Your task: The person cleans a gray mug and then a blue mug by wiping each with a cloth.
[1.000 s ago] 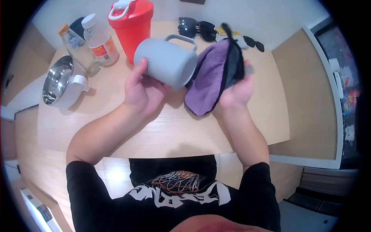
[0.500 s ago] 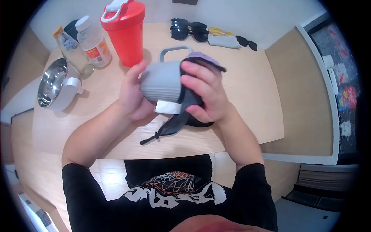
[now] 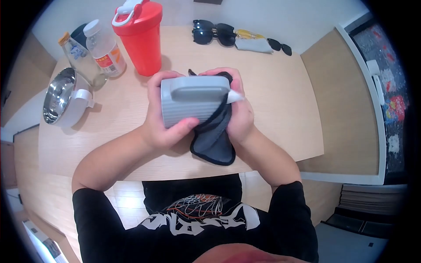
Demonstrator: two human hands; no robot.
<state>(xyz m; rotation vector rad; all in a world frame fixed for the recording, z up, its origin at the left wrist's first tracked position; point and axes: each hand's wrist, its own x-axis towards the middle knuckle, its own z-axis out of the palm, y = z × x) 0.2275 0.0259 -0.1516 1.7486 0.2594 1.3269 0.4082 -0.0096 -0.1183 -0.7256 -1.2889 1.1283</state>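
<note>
A grey ribbed mug [image 3: 182,112] lies on its side above the table, its handle [image 3: 199,91] facing up toward me. My left hand [image 3: 158,122] is wrapped round the mug's base end, thumb across the ribs. My right hand [image 3: 241,116] grips a dark grey cloth [image 3: 215,147] with black edging at the other end of the mug, where the cloth covers the rim. One flap of it hangs down below the mug. A white tag [image 3: 235,96] sticks out beside the right fingers. The mug's opening is hidden.
A red shaker bottle [image 3: 142,46], a plastic bottle [image 3: 105,52], a glass bottle [image 3: 83,61] and a steel-lined bowl [image 3: 66,98] stand at the left. Along the back wall lie sunglasses [image 3: 214,34], a light grey cloth [image 3: 254,44] and another dark pair [image 3: 280,46].
The mug has turned so its handle moved from the far side to the top. The cloth's knotted cord end has swung away from the near side, and its purple side no longer shows.
</note>
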